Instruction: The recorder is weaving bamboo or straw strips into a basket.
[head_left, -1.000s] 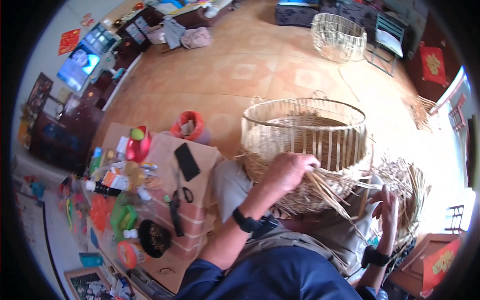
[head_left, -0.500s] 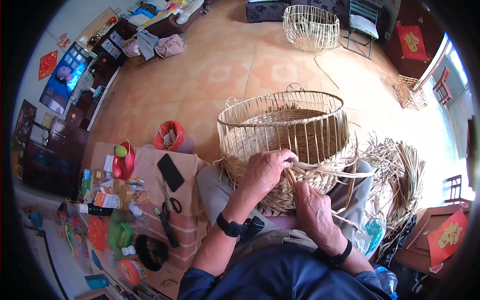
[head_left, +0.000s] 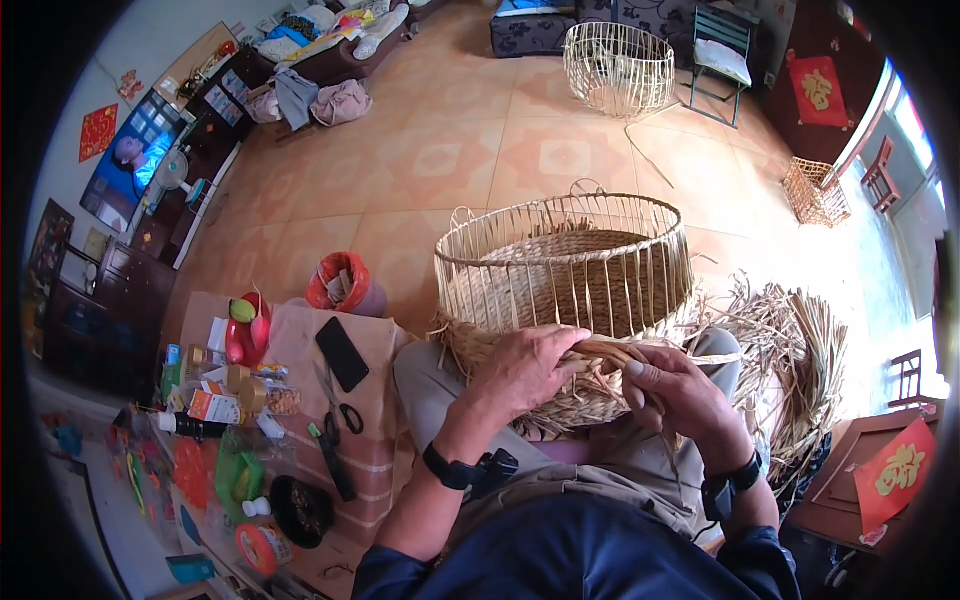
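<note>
The half-woven basket [head_left: 560,262] sits between the knees [head_left: 428,378], which probably steady it and leave both hands free. At its near wall the left hand [head_left: 525,372] pinches dried strands [head_left: 605,350] — the right hand [head_left: 690,392] grasps them too, seemingly for tension — with a straw heap [head_left: 805,340] handily beside the right knee.
</note>
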